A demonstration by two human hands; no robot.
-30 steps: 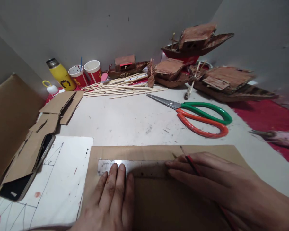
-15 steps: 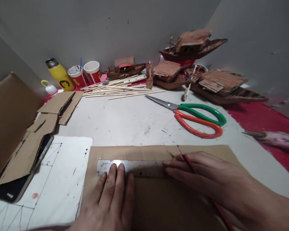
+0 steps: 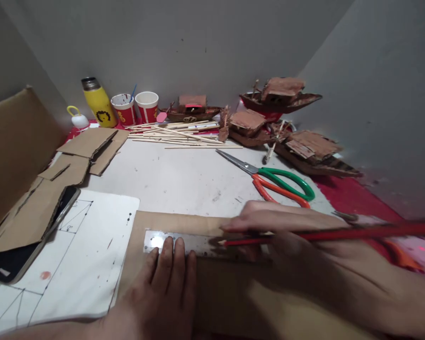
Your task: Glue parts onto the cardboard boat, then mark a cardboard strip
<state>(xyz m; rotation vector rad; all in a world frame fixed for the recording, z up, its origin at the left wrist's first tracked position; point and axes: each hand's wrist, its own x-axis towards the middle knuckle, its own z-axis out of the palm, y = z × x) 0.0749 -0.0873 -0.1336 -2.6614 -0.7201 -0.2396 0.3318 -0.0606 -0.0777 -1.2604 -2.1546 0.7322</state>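
A clear ruler (image 3: 198,244) lies across a brown sheet of cardboard (image 3: 230,293) at the front of the table. With fingers spread flat, my left hand (image 3: 166,283) presses on the ruler's left part. Over the ruler's right end is my right hand (image 3: 293,250), partly blurred, gripping a red pencil (image 3: 326,233). The pencil lies nearly level, its sharpened tip pointing left above the ruler; I cannot tell whether the tip touches. To the left of the cardboard lies white paper (image 3: 88,264) with drawn lines and triangles.
Scissors (image 3: 265,177) with green and orange handles lie just behind my right hand. Cardboard pieces (image 3: 63,174) rest over a phone (image 3: 28,257) on the left. Thin sticks (image 3: 184,134), cups (image 3: 147,106), a yellow bottle (image 3: 101,106) and several model boats (image 3: 311,148) line the back.
The pencil has swung from slanting back under my right hand to lying nearly level, tip leftward. My right hand has turned and risen slightly. My left hand stays on the ruler; the view has shifted.
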